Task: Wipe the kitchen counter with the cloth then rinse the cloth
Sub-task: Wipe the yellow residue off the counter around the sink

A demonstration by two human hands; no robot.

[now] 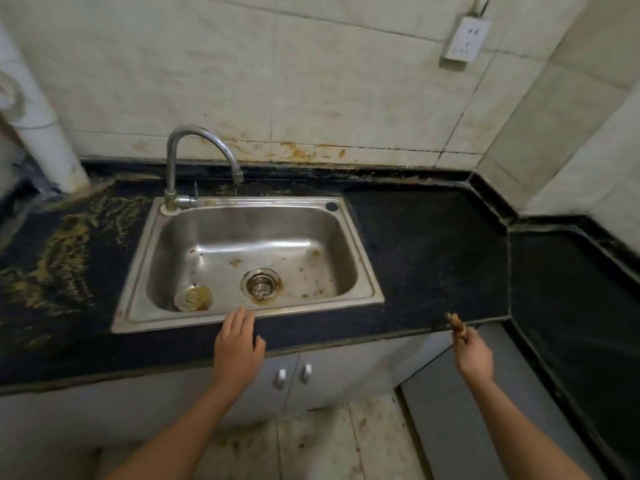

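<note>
A person's right hand (474, 355) pinches a small, brown-stained cloth (455, 321) in curled fingers (465, 336) at the front edge of the dark worktop (433, 244), well to the right of the steel sink (365, 271). Only a crumpled tip shows above the fingers, too small and blurred to make out further. The left hand (237, 344) rests on the worktop, fingertips touching the sink's front rim, fingers straight and holding nothing. Yellowish smears (65, 244) streak the worktop left of the sink, beneath a curved tap (204, 133).
</note>
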